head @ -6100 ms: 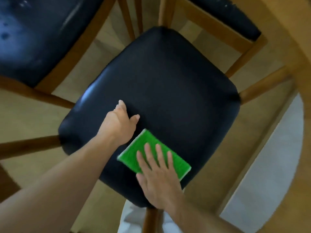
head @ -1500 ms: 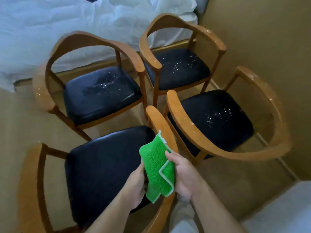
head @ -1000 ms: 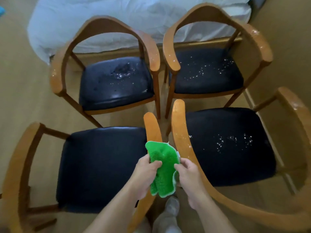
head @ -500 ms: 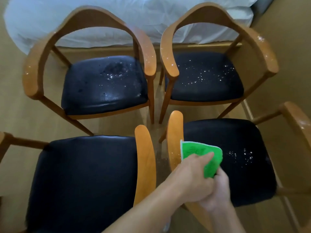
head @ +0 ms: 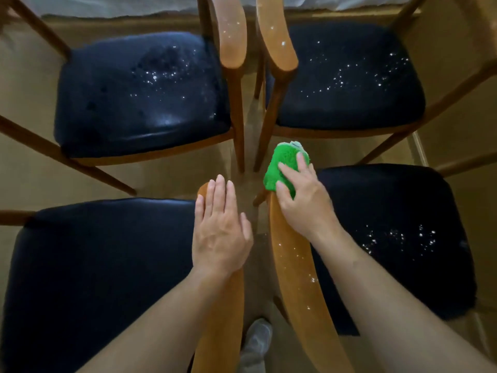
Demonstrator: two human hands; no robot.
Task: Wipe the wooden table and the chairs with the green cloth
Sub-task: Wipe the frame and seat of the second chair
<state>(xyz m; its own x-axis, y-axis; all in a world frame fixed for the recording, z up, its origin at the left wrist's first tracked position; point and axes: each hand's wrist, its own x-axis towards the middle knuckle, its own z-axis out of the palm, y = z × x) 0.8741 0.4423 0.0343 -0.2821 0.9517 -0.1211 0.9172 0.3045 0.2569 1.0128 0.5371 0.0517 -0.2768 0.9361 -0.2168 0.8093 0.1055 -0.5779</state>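
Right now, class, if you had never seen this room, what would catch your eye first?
The bright green fuzzy cloth stands out, gripped by the right hand over the tip of the near-right chair's wooden armrest. White specks dot that armrest and three dark padded seats, like the far-left seat. The left hand rests flat on the near-left chair's armrest.

Single head-worn view — looks steeply down, facing forward over four chairs. Close range: near-left chair (head: 94, 278) and near-right chair (head: 398, 238) fill lower frame, far-left chair (head: 139, 92) and far-right chair (head: 347, 76) upper frame. Both forearms enter from bottom edge — floor (head: 172, 176) between. Wide-angle bend at edges. No second view.
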